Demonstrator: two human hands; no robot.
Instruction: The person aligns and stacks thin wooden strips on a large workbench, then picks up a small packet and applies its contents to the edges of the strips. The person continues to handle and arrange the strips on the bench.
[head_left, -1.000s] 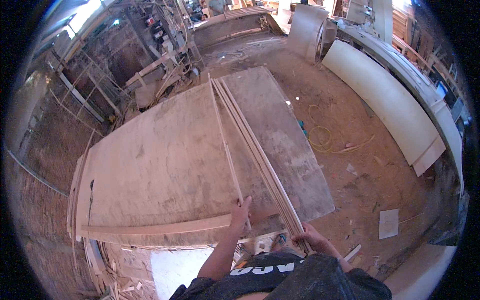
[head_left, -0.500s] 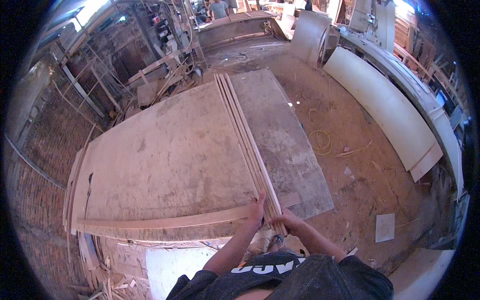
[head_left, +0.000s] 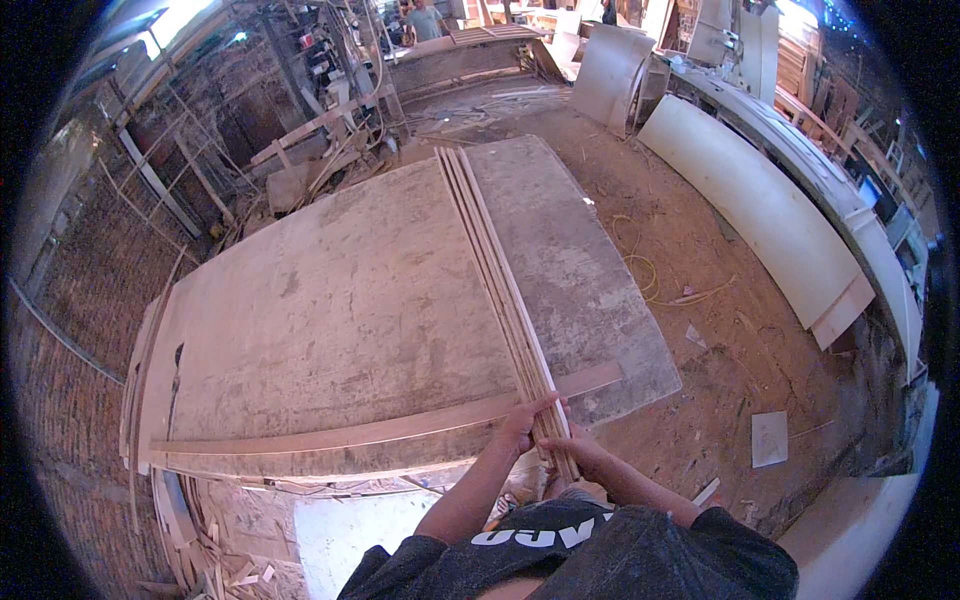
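Observation:
A bundle of several long, thin wooden strips [head_left: 487, 250] lies lengthwise across a large worktable board [head_left: 330, 300], its near end at my body. My left hand [head_left: 520, 424] is closed on the bundle from the left, its fingers reaching over the top of the strips. Slightly nearer to me, my right hand [head_left: 577, 446] wraps the strips from the right side. Beneath the bundle, a flat wooden batten [head_left: 340, 438] runs along the board's near edge, its right end sticking out past the strips.
Brick wall [head_left: 75, 370] stands at the left. Wood offcuts [head_left: 235, 572] and a white panel [head_left: 345, 530] lie below the board's near edge. A yellow cord [head_left: 650, 285] and a pale square piece [head_left: 769, 440] are on the dirt floor. Long pale panels [head_left: 750, 215] lean at right; a person [head_left: 424, 20] is far off.
My left hand has shifted from the left side of the strips, with its fingers now lying across their top. My right hand has stayed on the bundle. The view has shifted slightly.

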